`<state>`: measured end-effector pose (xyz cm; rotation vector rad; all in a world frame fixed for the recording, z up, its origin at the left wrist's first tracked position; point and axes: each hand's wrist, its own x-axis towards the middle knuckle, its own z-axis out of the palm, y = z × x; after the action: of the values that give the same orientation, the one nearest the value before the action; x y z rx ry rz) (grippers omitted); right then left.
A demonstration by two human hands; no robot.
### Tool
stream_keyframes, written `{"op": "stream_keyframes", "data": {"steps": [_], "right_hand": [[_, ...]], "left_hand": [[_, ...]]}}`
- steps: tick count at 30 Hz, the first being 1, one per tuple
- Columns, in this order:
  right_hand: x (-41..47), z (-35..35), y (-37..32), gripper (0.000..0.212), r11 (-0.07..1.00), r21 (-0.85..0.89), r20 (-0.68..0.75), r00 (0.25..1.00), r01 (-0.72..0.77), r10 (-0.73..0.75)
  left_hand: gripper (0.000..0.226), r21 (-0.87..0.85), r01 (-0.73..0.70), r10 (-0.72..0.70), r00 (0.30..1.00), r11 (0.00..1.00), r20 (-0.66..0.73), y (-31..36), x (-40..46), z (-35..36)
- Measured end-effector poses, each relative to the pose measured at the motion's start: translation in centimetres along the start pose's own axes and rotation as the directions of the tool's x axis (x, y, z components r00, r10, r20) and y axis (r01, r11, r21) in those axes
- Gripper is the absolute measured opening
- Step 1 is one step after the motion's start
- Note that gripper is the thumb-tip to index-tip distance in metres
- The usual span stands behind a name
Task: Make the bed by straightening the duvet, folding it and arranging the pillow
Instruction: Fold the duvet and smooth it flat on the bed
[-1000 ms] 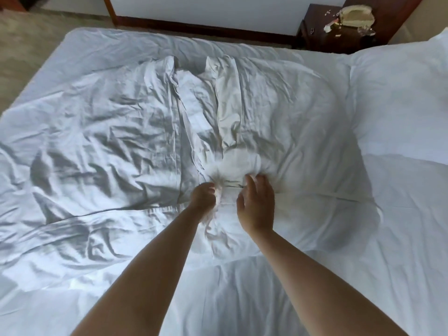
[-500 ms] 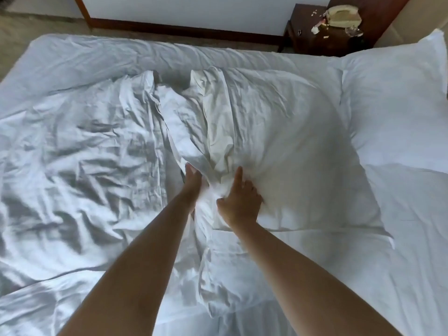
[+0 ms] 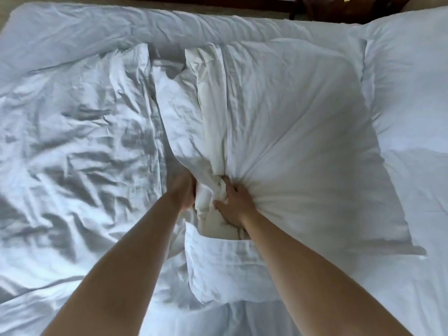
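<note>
A white pillow [image 3: 298,132] is seen lying across the middle of the bed [image 3: 72,25], its long side running away from the camera. Its near left part is bunched into a knot of cloth from which creases radiate over the pillow's face. That knot is gripped by the right hand [image 3: 232,202]: the fingers [image 3: 226,184] are curled into the fabric, and the thumb is pressed against it from the near side. The left hand [image 3: 184,190] is set just beside, at the left of the same bunch; its fingers are hidden behind folds of cloth and blurred, so it cannot be told for certain whether they are clasped round the fabric, though the hand appears to be pushed against it. An open cream-coloured pocket of pillowcase is seen below the right hand, above a white folded band.

The crumpled duvet [image 3: 72,154] is spread over the left half of the bed, touching the pillow's left edge. A second pillow [image 3: 407,81] lies at the right, just beside the first. A dark wooden nightstand [image 3: 339,9] is partly visible beyond the far edge of the bed.
</note>
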<state>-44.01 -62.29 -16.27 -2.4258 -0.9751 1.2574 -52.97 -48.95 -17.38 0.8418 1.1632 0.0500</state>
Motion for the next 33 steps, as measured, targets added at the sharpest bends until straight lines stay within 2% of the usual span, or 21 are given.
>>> {"op": "stream_keyframes", "data": {"steps": [3,7,10,12,14,16,18,20,22,24,25,26,27,29,30,31,33], "right_hand": [[0.3,-1.4,-0.5,0.069,0.996,0.095,0.026,1.000,-0.003,0.000],[-2.3,-3.1,-0.6,0.049,0.906,0.419,0.048,0.996,0.053,-0.081],[-4.7,-3.1,-0.5,0.047,0.885,0.459,-0.017,0.997,0.078,-0.078],[-6.6,-3.3,-0.5,0.050,0.894,0.436,0.001,0.994,0.101,-0.113],[-8.5,-3.4,-0.5,0.067,0.929,0.356,0.050,0.991,0.099,-0.125],[-10.6,-3.6,-0.2,0.091,0.971,0.219,0.080,0.990,0.095,-0.115],[-12.3,-3.8,0.4,0.089,0.990,-0.012,0.122,0.982,0.144,-0.141],[-13.7,-3.7,1.0,0.083,0.942,-0.251,0.215,0.962,0.221,-0.168],[-14.8,-3.8,1.3,0.079,0.868,-0.416,0.256,0.951,0.272,-0.175],[-15.1,-3.7,1.6,0.060,0.784,-0.548,0.136,0.955,0.293,-0.262],[-15.2,-3.7,1.7,0.050,0.774,-0.570,-0.003,0.941,0.276,-0.337],[-15.3,-3.8,1.7,0.042,0.791,-0.559,-0.181,0.894,0.250,-0.410],[-15.3,-3.9,1.7,0.036,0.815,-0.535,-0.356,0.815,0.224,-0.457],[-15.0,-4.1,1.4,0.024,0.851,-0.492,-0.576,0.665,0.183,-0.476],[-14.6,-3.9,1.3,0.023,0.863,-0.476,-0.636,0.611,0.171,-0.471],[-14.2,-3.6,1.3,0.024,0.875,-0.461,-0.665,0.597,0.145,-0.449],[-13.4,-2.7,1.6,0.024,0.896,-0.437,-0.668,0.641,0.071,-0.377]], "left_hand": [[0.044,-0.085,0.001,-0.002,1.000,0.996,-0.008,-0.8,-1.6,0.6],[0.046,-0.050,-0.034,0.034,0.999,0.998,-0.002,-1.4,-4.7,1.5],[0.035,0.035,0.019,-0.018,0.999,0.999,-0.034,-1.1,-7.8,1.7],[0.040,0.149,0.019,-0.008,0.997,0.989,-0.077,-0.8,-9.8,1.7],[0.038,0.252,-0.020,0.056,0.989,0.968,-0.135,-0.9,-11.6,1.8],[0.019,0.374,-0.091,0.166,0.971,0.923,-0.174,-1.2,-13.3,2.0],[0.025,0.440,-0.135,0.239,0.952,0.888,-0.191,-1.8,-14.4,2.2],[0.030,0.439,-0.150,0.253,0.949,0.886,-0.187,-2.3,-15.6,2.4],[0.028,0.437,-0.170,0.273,0.944,0.883,-0.183,-2.6,-16.6,2.6],[0.019,0.480,-0.230,0.341,0.927,0.846,-0.156,-2.7,-17.4,3.2],[0.015,0.506,-0.269,0.392,0.907,0.819,-0.152,-2.8,-17.7,3.5],[0.014,0.536,-0.318,0.459,0.876,0.782,-0.151,-2.9,-18.0,3.8],[0.016,0.558,-0.366,0.531,0.832,0.745,-0.163,-3.0,-18.2,4.1],[0.023,0.571,-0.457,0.651,0.735,0.682,-0.189,-3.2,-18.7,4.6],[0.023,0.615,-0.480,0.704,0.687,0.626,-0.180,-3.4,-19.2,4.8],[0.023,0.675,-0.474,0.741,0.652,0.566,-0.162,-3.7,-19.5,4.9],[0.024,0.723,-0.466,0.771,0.619,0.511,-0.146,-4.6,-19.5,4.6]]}}
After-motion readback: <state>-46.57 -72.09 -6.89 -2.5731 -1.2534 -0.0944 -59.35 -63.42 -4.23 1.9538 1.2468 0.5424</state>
